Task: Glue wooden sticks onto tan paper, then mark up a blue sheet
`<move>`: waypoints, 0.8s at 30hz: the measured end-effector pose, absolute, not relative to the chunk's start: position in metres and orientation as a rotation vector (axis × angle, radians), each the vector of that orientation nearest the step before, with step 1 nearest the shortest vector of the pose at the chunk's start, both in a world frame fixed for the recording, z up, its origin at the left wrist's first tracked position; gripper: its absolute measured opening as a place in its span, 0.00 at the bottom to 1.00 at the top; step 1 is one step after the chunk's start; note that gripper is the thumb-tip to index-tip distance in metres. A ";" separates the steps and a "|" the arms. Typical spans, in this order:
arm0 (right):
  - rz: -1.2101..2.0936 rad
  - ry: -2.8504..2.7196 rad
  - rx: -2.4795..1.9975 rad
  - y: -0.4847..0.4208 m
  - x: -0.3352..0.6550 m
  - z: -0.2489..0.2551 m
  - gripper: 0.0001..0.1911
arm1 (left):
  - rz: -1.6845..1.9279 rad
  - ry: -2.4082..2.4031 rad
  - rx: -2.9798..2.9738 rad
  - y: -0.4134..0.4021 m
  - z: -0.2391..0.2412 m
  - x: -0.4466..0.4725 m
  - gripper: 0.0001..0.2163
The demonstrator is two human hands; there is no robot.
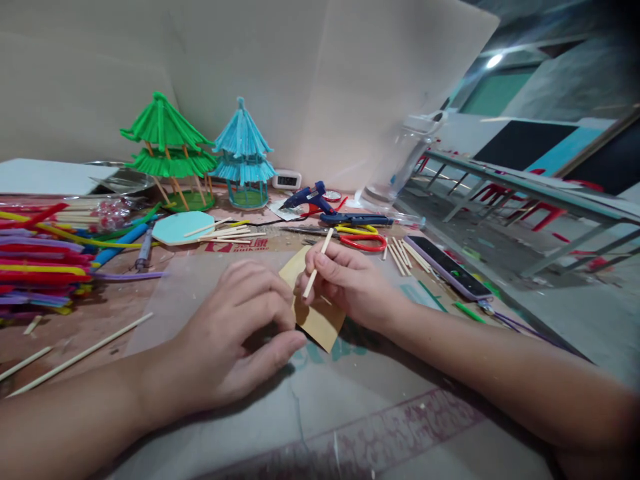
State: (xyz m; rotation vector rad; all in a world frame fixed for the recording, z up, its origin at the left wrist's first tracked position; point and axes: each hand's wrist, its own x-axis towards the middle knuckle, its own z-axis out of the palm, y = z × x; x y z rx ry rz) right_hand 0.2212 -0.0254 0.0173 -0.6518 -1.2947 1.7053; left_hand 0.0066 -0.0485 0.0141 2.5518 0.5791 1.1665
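My right hand [345,280] is closed, pinching a short wooden stick [319,263] between thumb and fingers, the stick tilted upright. Beneath that hand lies a tan rectangular sheet [320,327] that looks like sandpaper. My left hand [250,320] rests at the sheet's left edge, fingers bent and thumb apart, with nothing visible in its grasp. Whether its fingertips touch the sheet I cannot tell. Several cut sticks [230,233] lie behind the hands, partly across a light-blue octagonal board [175,228]. More short sticks [400,255] are to the right.
A green pavilion model [163,143] and a blue one [243,147] stand at the back. Near them are a hot glue gun [307,197], red-handled scissors [363,242] and a small clock [287,180]. Colourful pipe cleaners [45,270] lie left, a phone [447,267] right.
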 end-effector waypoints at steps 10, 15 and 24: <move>1.856 -1.294 -0.506 -0.021 0.221 0.015 0.10 | 1.233 0.805 2.485 -0.034 0.009 0.008 0.02; 1.860 -1.296 -0.502 -0.022 0.222 0.016 0.10 | 1.310 0.789 2.500 -0.036 0.011 0.007 0.03; 1.820 -1.290 -0.554 -0.021 0.221 0.016 0.13 | 1.247 0.793 2.483 -0.037 0.011 0.007 0.04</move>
